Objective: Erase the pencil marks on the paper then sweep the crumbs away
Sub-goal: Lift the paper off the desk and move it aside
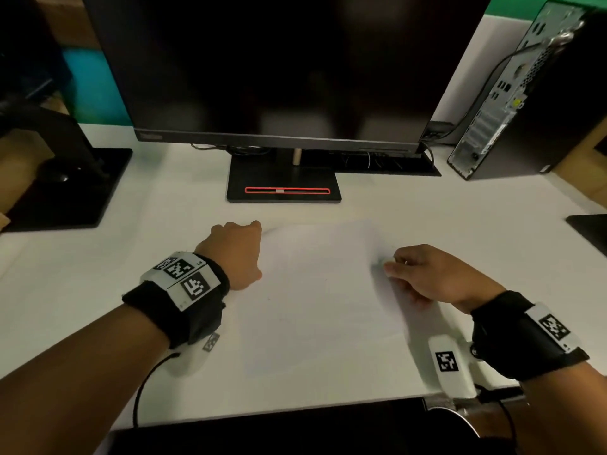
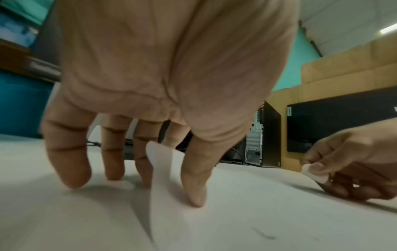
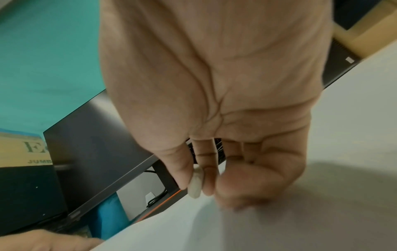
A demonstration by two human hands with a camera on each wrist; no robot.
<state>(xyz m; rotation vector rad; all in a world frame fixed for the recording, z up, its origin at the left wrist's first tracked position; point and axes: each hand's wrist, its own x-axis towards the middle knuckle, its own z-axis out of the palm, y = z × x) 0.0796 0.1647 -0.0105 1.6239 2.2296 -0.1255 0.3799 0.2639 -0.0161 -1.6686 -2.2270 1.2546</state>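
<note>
A white sheet of paper (image 1: 322, 297) lies on the white desk (image 1: 164, 208) in front of me. My left hand (image 1: 243, 247) is at its far left corner. In the left wrist view the thumb (image 2: 194, 190) presses on the sheet, the fingertips (image 2: 75, 175) touch the desk, and the paper's corner (image 2: 160, 152) curls up between them. My right hand (image 1: 394, 262) hovers at the sheet's right side and pinches a small white eraser (image 3: 195, 185) between thumb and index finger. A short dark pencil mark (image 2: 264, 235) shows on the paper near me.
A dark monitor (image 1: 279, 67) stands behind the paper, its black base (image 1: 284, 178) close to the sheet's far edge. A computer tower (image 1: 525, 93) is at the back right. Another black stand (image 1: 65, 185) is at the left. The desk's front edge (image 1: 262, 417) is near my forearms.
</note>
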